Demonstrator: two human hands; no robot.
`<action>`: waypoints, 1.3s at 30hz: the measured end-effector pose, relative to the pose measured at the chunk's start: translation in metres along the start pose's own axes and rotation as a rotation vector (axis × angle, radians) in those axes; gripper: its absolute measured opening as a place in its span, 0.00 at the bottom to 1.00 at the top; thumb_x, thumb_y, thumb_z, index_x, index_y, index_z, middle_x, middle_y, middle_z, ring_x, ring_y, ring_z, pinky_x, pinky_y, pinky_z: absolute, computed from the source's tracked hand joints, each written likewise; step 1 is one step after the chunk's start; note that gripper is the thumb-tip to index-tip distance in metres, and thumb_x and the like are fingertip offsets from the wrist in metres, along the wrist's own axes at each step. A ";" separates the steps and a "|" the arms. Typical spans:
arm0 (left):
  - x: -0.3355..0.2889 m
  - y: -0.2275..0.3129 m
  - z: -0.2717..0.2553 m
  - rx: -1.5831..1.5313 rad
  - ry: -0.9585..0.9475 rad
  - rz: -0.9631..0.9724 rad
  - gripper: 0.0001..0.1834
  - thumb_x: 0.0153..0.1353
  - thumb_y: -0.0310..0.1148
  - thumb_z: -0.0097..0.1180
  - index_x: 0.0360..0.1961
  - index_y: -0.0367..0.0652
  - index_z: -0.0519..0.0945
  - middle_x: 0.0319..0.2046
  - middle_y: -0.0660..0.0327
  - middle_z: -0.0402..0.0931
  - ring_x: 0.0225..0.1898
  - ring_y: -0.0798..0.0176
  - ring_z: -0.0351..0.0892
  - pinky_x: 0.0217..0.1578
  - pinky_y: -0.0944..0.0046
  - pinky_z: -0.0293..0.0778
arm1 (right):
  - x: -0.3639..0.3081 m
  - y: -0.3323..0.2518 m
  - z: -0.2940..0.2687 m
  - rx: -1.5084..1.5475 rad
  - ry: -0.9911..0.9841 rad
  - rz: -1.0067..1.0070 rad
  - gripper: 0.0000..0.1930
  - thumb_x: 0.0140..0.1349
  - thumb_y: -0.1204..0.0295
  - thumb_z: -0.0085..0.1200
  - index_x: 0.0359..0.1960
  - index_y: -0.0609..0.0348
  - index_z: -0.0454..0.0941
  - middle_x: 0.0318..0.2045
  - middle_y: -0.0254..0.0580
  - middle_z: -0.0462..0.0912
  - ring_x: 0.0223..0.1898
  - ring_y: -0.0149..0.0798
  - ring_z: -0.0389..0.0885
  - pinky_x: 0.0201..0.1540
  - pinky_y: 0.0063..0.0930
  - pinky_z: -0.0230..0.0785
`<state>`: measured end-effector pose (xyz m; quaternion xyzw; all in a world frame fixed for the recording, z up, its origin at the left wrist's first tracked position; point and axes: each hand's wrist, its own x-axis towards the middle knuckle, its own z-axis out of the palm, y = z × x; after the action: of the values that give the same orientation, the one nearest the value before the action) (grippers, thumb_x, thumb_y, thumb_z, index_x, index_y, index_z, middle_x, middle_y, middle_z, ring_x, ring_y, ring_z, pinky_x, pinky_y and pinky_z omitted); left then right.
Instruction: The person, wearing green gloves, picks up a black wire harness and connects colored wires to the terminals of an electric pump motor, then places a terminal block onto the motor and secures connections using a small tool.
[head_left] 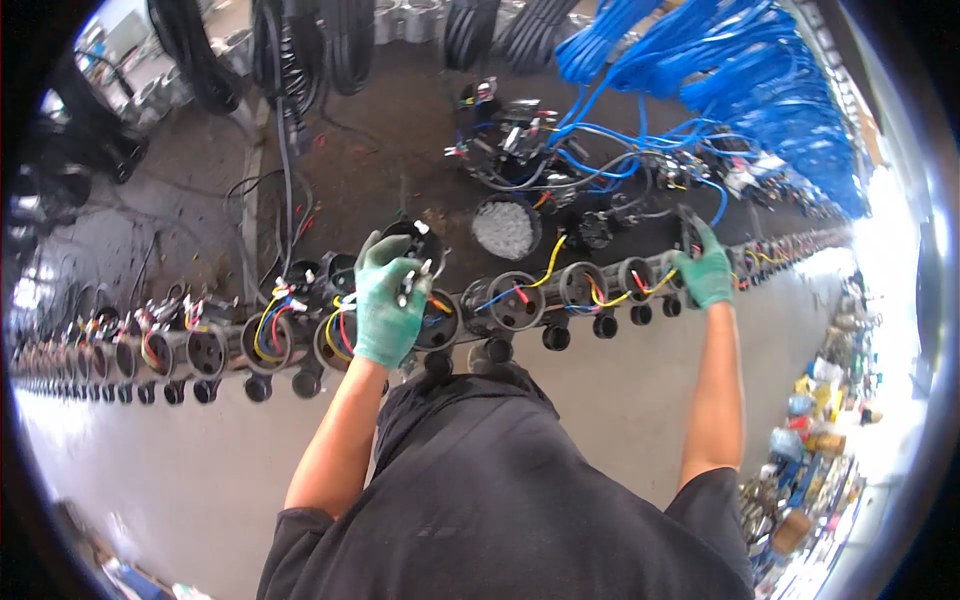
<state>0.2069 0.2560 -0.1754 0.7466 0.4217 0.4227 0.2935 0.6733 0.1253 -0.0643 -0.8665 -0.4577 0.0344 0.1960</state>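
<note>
My left hand (388,310), in a green glove, is raised over the row of black round housings. Its fingers are curled around several small white-and-dark pieces (408,287), too small to name exactly. Close by are a black cup (430,248) and a housing (436,322) with coloured wires. Farther right, my right hand (706,270), also gloved in green, reaches over the row with its fingers bent around a dark thing (690,236) that I cannot make out. Between my hands, a yellow wire (556,258) rises out of an open housing (517,302).
A round tub of white bits (504,228) stands on the dark bench (390,150). Beyond it lies a tangle of wired parts (520,140). Blue cable coils (740,80) fill the back right; black cable coils (345,45) hang at the back left.
</note>
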 end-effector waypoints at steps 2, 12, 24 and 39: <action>0.002 0.007 0.013 -0.008 0.120 -0.023 0.09 0.56 0.24 0.69 0.37 0.44 0.83 0.56 0.50 0.81 0.65 0.38 0.72 0.71 0.41 0.62 | 0.019 0.063 0.003 -0.113 -0.094 0.102 0.41 0.52 0.64 0.71 0.71 0.55 0.75 0.57 0.56 0.86 0.56 0.51 0.86 0.62 0.42 0.76; -0.003 0.009 0.050 0.239 0.214 -0.078 0.06 0.64 0.24 0.63 0.41 0.41 0.79 0.59 0.52 0.78 0.70 0.36 0.66 0.68 0.43 0.65 | 0.030 0.158 0.039 0.038 -0.300 -0.043 0.33 0.72 0.60 0.61 0.76 0.53 0.68 0.73 0.64 0.69 0.73 0.61 0.69 0.74 0.45 0.63; -0.007 0.011 0.053 0.516 0.237 -0.146 0.10 0.62 0.26 0.65 0.45 0.42 0.81 0.53 0.52 0.81 0.65 0.38 0.73 0.64 0.45 0.70 | 0.088 -0.093 0.036 0.004 -0.538 -0.931 0.17 0.72 0.61 0.57 0.56 0.56 0.84 0.53 0.53 0.85 0.55 0.56 0.85 0.60 0.47 0.77; -0.005 0.011 0.056 0.604 0.246 -0.134 0.11 0.59 0.28 0.66 0.43 0.42 0.84 0.47 0.52 0.83 0.59 0.38 0.78 0.60 0.45 0.75 | 0.117 -0.133 0.193 -0.539 -0.693 -0.918 0.16 0.75 0.61 0.51 0.57 0.46 0.86 0.62 0.52 0.81 0.62 0.59 0.80 0.66 0.50 0.74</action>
<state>0.2583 0.2416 -0.1950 0.7138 0.6084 0.3455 0.0328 0.5908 0.3465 -0.1788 -0.5394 -0.8122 0.1091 -0.1937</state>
